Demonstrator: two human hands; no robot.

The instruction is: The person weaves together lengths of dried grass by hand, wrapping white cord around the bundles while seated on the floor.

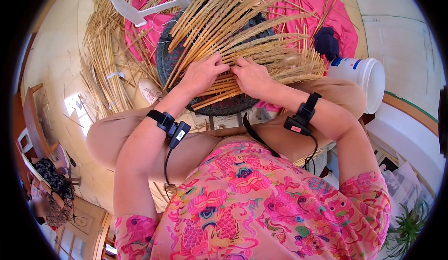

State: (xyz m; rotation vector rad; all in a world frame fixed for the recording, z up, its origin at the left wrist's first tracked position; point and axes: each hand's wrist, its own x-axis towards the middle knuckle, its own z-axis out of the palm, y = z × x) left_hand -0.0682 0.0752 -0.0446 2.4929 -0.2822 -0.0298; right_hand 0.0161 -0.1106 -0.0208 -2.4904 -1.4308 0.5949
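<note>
A fan of dried grass stalks with feathery seed heads (219, 27) spreads over a dark round, tyre-like base (163, 55) in front of my knees. The bare stalk ends point toward me, and the plumes spread away and to the right. My left hand (205, 75) is closed, thumb and fingers pinched at the stalks near the middle of the fan. Close beside it, my right hand (253, 77) pinches at the same row with bent fingers. What lies exactly between the fingertips is too small to make out. Black bands with small boxes and cables circle both forearms.
A loose heap of bare stalks (109, 73) lies on the floor at left. Pink cloth (343, 22) is spread under the base. A green-topped white stool (144, 8) stands far left, a white bucket (366, 80) at right. Another person (56, 194) sits at far left.
</note>
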